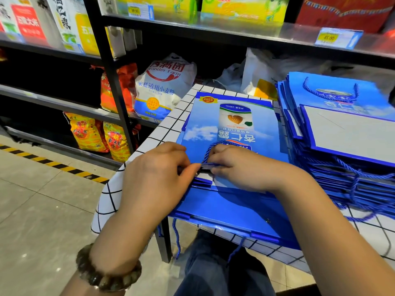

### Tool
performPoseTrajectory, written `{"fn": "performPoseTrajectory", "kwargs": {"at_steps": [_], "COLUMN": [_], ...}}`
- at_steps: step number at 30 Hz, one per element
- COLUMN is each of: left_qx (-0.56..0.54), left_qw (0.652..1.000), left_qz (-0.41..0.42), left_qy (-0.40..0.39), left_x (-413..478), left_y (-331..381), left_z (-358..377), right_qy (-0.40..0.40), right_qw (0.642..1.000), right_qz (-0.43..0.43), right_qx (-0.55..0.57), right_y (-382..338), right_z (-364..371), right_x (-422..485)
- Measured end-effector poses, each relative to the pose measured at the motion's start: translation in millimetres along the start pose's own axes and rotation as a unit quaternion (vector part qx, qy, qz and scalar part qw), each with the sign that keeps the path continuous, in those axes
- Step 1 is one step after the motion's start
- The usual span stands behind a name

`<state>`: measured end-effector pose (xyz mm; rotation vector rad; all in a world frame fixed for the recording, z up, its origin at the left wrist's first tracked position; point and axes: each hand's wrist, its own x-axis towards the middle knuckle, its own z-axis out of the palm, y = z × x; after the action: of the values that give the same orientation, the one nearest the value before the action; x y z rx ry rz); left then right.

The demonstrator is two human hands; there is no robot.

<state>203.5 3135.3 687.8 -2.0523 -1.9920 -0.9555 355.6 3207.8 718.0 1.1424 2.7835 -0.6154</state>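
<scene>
Both hands are working at the mouth edge of a flat, glossy blue paper bag (233, 129). It is lying printed side up on the white grid-checked cloth (149, 144), just left of a tall stack of like bags (346, 150).

Left hand (158, 176) is pinching the folded rim between thumb and curled forefinger. Right hand (241, 167) is gripping the same rim, fingers curled, beside the twisted blue rope handle (208, 151).

A chunky bead bracelet (106, 272) is circling the left wrist. A soft white flour sack (164, 86) is slumping on the black metal shelf (114, 82) behind.
</scene>
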Motion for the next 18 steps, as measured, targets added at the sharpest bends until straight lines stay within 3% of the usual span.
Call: {"fn": "performPoseTrajectory", "kwargs": {"at_steps": [3,5,8,18], "left_qx": [0.072,0.131,0.173,0.069], "left_qw": [0.997,0.989,0.980,0.988], "left_qz": [-0.002,-0.026,-0.032,0.081], "left_qy": [-0.008,-0.067,-0.090,-0.111], "left_x": [-4,-1,2,-1], "left_y": [9,23,31,5], "left_z": [5,5,11,8], "right_qy": [-0.009,-0.012,-0.009,0.022], "right_qw": [1.000,1.000,1.000,0.981], "right_qz": [0.011,0.013,0.011,0.033], "right_qx": [0.018,0.020,0.018,0.188], "right_y": [1,0,-1,3], "right_z": [-2,-4,-5,-1], "right_x": [2,4,4,-6]}}
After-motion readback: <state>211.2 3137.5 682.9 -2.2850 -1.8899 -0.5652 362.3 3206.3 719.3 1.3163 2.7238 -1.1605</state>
